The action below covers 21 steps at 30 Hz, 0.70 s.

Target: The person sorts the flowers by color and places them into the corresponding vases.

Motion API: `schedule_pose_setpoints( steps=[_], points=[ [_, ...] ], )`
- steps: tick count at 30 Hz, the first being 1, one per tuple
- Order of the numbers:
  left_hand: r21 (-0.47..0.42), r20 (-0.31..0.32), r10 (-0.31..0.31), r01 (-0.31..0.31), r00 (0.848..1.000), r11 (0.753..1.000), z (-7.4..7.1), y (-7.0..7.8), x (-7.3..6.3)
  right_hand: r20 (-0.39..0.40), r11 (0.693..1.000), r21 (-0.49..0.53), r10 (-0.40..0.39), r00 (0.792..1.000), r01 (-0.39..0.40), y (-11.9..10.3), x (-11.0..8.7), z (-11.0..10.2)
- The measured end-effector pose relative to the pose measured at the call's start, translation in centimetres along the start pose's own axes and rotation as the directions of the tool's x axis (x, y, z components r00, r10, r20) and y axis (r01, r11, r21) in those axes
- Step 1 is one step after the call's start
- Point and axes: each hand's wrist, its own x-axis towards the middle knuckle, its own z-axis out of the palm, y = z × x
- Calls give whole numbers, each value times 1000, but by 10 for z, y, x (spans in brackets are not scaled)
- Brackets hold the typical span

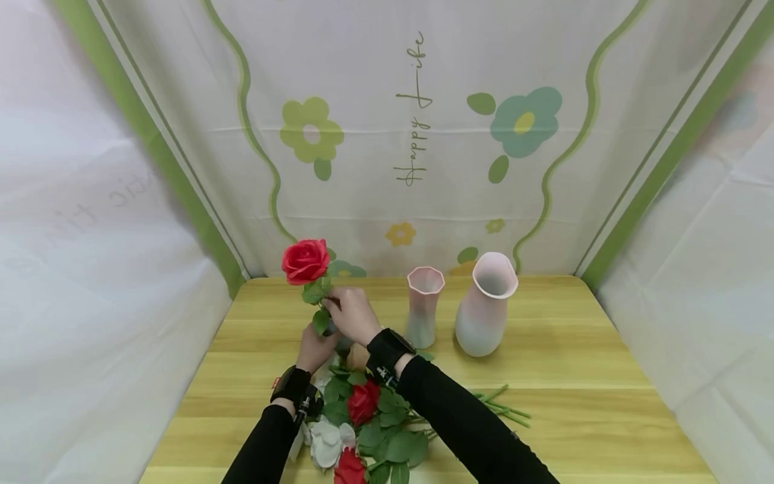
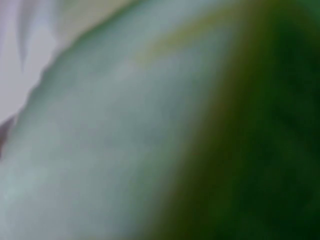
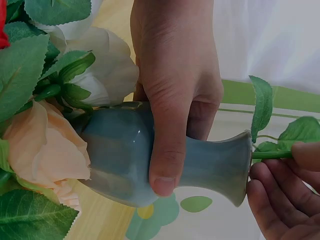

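A red rose (image 1: 306, 262) stands upright over a small blue-grey glazed vase (image 3: 117, 155), its green stem (image 3: 270, 155) entering the flared mouth. My left hand (image 1: 316, 348) grips the vase, thumb and fingers wrapped round its body below the neck, as the right wrist view shows. Just above the rim, my right hand (image 1: 355, 313) pinches the rose's stem. How far the stem reaches inside is hidden. The left wrist view is filled by a blurred green leaf (image 2: 110, 140). Beside the vase lie a peach flower (image 3: 47, 145) and white flowers (image 3: 107, 65).
More flowers lie on the wooden table (image 1: 580, 376) under my forearms: red roses (image 1: 364, 402), white blooms (image 1: 326, 442) and cut stems (image 1: 504, 407) pointing right. A narrow pink-and-grey vase (image 1: 423, 309) and a wider one (image 1: 486, 312) stand toward the back.
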Motion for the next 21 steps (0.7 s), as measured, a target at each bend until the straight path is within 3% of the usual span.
schedule_pose_setpoints(
  steps=[5,11,15,21],
  points=[
    [-16,-10,-29,29,1000,999,2,-4,2,9,999,9,35,999,-35,2,-3,-3],
    [1,-39,65,-65,997,998,6,-11,2,-4,994,15,107,994,-107,8,-9,-7],
    [4,-38,90,-90,995,996,4,-7,5,-43,993,1,119,992,-119,10,-11,-12],
    [23,-8,52,-52,999,998,1,2,4,-88,987,39,159,983,-156,15,-23,-21]
  ],
)
